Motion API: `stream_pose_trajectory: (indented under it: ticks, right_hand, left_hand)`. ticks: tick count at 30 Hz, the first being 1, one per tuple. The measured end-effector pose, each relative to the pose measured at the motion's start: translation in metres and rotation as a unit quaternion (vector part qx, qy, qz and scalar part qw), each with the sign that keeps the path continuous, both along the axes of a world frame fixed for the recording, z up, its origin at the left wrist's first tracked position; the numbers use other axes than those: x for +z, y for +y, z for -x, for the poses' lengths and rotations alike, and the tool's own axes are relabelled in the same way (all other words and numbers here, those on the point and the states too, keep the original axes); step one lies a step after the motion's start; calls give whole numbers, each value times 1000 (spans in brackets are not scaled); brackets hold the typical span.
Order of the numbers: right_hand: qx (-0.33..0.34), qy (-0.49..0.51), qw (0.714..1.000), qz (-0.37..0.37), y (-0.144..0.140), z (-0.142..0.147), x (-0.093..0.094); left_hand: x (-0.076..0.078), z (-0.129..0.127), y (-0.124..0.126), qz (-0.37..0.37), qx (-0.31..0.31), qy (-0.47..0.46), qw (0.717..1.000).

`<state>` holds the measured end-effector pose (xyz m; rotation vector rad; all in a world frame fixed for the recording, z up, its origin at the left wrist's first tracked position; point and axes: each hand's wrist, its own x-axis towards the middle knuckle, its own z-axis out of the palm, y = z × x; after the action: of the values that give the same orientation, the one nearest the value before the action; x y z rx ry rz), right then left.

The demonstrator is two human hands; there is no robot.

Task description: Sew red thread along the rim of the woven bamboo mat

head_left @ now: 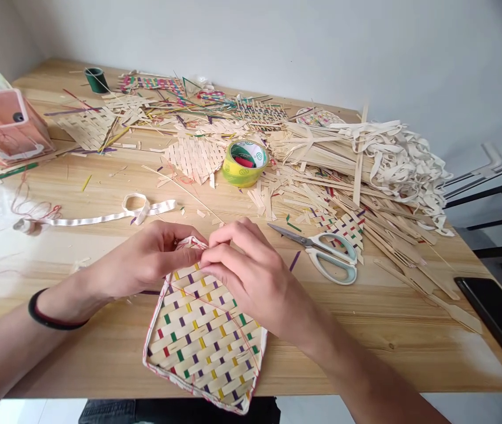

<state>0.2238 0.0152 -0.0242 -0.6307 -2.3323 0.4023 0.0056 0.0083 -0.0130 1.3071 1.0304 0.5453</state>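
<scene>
A woven fan panel (206, 341) of pale strips with coloured accents lies tilted at the table's front edge. White binding tape with red stitching runs round its rim. My left hand (158, 256) pinches the panel's top corner between thumb and fingers. Right beside it, my right hand (246, 268) is closed at the same corner, fingertips pressed together; what they pinch is hidden, perhaps too small to make out. A loose red thread (237, 324) trails across the weave below my right hand. Scissors (325, 250) with white handles rest to the right of my hands.
A yellow tape roll (245, 165) stands beyond my hands, among scattered strips and woven pieces (195, 156). White ribbon (87, 221) lies left. A pink bin (10, 126) stands far left, a green spool (96, 79) behind. Bundled wooden sticks (334, 147) and a phone (495, 330) are on the right.
</scene>
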Motion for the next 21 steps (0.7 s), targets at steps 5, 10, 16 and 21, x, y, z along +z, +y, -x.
stream_pose_trajectory:
  ticks: [5,10,16,21]
  right_hand:
    - [34,-3,999,-24,-2,0,-4]
    - [55,1,998,-36,-2,-2,-4]
    - [81,26,994,61,-8,-3,9]
    - [114,157,943,269,-8,-11,22]
  left_hand:
    - [-4,2,1,-7,-2,12,1000]
    - [-3,2,0,-13,-3,17,1000]
    - [-7,-1,-1,-2,15,7,1000]
    - [-14,0,2,-18,41,20,999]
